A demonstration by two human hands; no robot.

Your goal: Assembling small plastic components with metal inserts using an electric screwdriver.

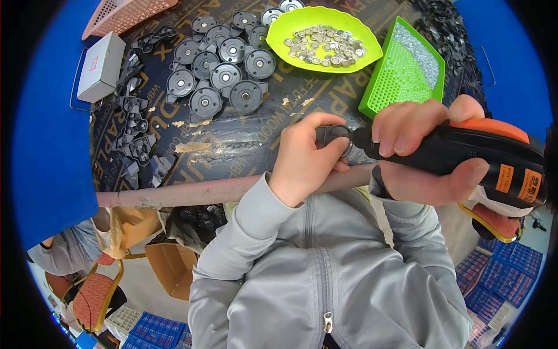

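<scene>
My left hand (299,156) pinches a small dark round plastic part (329,135) above the table's front edge. Its fingers cover much of that part. My right hand (412,131) is wrapped round a black and orange electric screwdriver (474,150), held nearly level. The tool's nose points left and meets the part, or almost does; its bit is hidden from me. Beyond my left hand lie several dark round plastic pieces (245,96) with metal centres. A lime-green bowl (372,43) holds many small metal discs, and a green perforated tray (383,96) carries a heap of tiny silvery pieces, probably screws.
Black angular plastic parts (139,148) are strewn along the left side, near a white box (102,68) and a pink basket (131,13). More small black parts (444,29) pile up at the far right. Below the table's front edge (174,194) are a cardboard box (170,270) and chairs.
</scene>
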